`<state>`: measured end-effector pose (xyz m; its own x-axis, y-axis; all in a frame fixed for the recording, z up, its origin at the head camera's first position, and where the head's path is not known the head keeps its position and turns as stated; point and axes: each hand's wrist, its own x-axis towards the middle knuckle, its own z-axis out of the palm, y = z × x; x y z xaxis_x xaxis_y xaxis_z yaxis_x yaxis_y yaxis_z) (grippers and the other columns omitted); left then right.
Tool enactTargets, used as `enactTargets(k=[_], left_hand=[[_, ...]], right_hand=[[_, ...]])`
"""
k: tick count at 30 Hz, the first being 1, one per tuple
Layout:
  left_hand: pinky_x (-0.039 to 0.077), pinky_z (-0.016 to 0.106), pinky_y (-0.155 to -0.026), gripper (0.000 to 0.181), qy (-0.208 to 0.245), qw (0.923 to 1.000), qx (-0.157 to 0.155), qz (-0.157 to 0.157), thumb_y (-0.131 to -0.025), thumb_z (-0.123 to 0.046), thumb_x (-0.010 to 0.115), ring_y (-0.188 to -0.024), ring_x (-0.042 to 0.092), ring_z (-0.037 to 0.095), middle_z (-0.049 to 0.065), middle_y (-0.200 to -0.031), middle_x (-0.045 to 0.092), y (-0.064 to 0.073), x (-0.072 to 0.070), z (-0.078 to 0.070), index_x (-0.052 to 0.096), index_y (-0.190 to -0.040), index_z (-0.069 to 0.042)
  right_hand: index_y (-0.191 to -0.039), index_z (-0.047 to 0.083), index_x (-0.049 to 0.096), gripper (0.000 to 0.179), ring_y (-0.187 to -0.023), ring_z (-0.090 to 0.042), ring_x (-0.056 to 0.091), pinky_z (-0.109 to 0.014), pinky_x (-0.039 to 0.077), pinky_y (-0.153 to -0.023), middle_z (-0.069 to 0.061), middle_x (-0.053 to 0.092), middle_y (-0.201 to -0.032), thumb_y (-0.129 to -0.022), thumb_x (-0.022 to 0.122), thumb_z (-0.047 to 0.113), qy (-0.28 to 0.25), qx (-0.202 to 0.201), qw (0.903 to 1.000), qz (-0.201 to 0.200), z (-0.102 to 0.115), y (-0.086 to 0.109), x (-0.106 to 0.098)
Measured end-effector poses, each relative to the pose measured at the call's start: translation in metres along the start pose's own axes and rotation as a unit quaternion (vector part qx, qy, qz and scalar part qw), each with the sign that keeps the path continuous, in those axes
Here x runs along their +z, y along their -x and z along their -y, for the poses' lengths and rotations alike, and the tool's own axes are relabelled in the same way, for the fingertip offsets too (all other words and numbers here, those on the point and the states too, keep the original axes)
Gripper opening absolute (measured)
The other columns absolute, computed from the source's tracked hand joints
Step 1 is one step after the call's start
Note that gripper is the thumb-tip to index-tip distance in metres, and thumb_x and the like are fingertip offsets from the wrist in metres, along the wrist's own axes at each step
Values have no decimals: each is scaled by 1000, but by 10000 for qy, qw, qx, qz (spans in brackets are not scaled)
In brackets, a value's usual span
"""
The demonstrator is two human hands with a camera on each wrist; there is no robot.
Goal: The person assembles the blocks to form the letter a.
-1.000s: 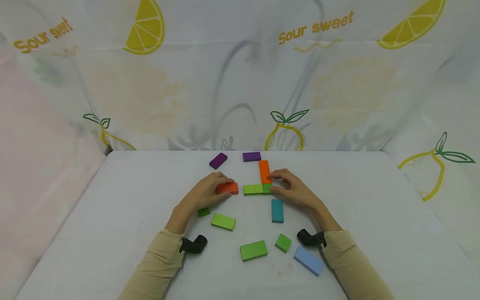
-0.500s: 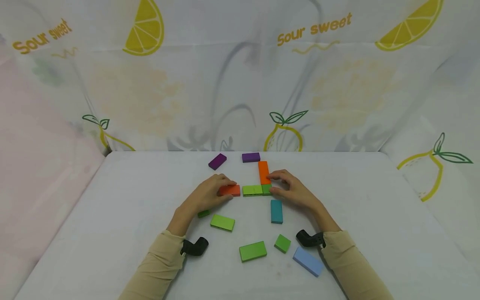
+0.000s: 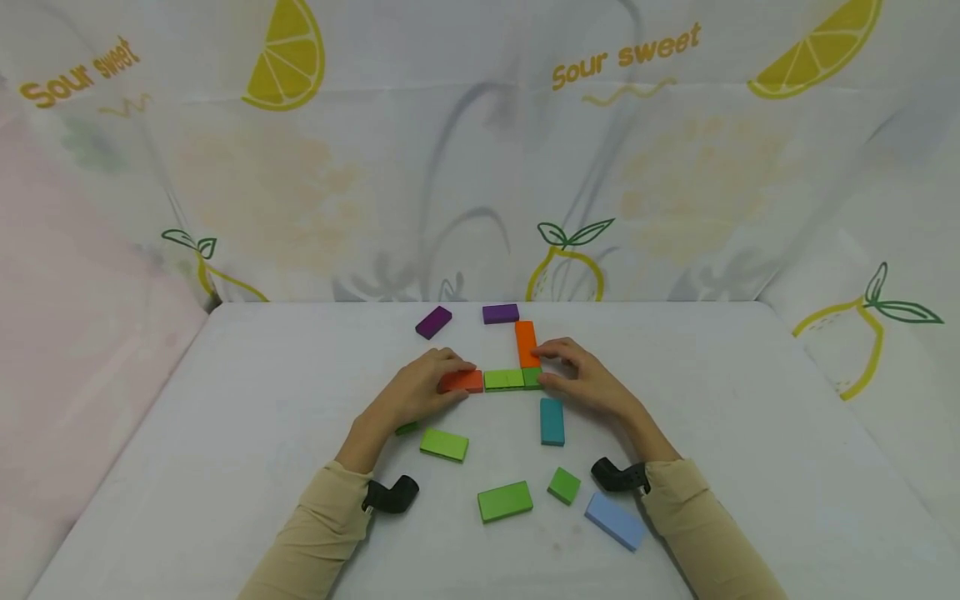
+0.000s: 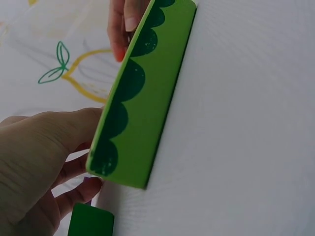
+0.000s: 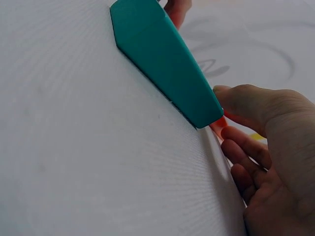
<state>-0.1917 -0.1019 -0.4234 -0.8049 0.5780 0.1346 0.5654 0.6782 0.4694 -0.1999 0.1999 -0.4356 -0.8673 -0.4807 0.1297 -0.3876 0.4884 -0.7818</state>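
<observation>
In the head view my left hand [image 3: 420, 387] pinches a red-orange block [image 3: 468, 382] between thumb and fingers, lying flat on the table. Its right end meets, or nearly meets, a light green block [image 3: 503, 380]. A small green block [image 3: 532, 379] continues that row on the right, and an orange block [image 3: 527, 343] runs away from it toward the back. My right hand [image 3: 588, 379] has its fingers loosely bent, with the thumb at the small green block's right end and a fingertip at the orange block's side. The wrist views hide most of both contacts.
Two purple blocks [image 3: 500, 314] lie at the back of the white table. A teal block [image 3: 552, 422] sits before my right hand. Nearer are a light green block [image 3: 444, 445], a green block [image 3: 505, 502], a green cube [image 3: 564, 486] and a blue block [image 3: 615, 521]. A dark green block [image 4: 91, 221] lies by my left wrist.
My left hand has slid the red-orange block a little to the right, narrowing the gap to the light green block. The right hand has stayed in place against the row.
</observation>
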Motion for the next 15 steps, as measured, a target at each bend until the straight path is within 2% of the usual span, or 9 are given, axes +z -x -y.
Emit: enactTargets(k=[9, 15], left_hand=[[49, 38, -91, 37, -42, 9999, -29, -88, -86, -25, 70, -107, 56, 18, 2, -115, 62, -1, 1, -1, 64, -121, -14], [49, 37, -91, 36, -34, 10000, -18, -82, -87, -27, 69, -105, 57, 16, 1, -114, 62, -1, 2, -1, 65, -120, -15]], right_hand=[[-129, 8, 56, 41, -122, -29, 45, -53, 31, -107, -12, 50, -132, -90, 64, 15, -11, 90, 10000, -21, 3, -1, 0], [-128, -1, 54, 41, -122, -36, 44, -55, 30, -107, -21, 49, -132, -89, 63, 9, -115, 192, 9997, 71, 31, 4, -5]])
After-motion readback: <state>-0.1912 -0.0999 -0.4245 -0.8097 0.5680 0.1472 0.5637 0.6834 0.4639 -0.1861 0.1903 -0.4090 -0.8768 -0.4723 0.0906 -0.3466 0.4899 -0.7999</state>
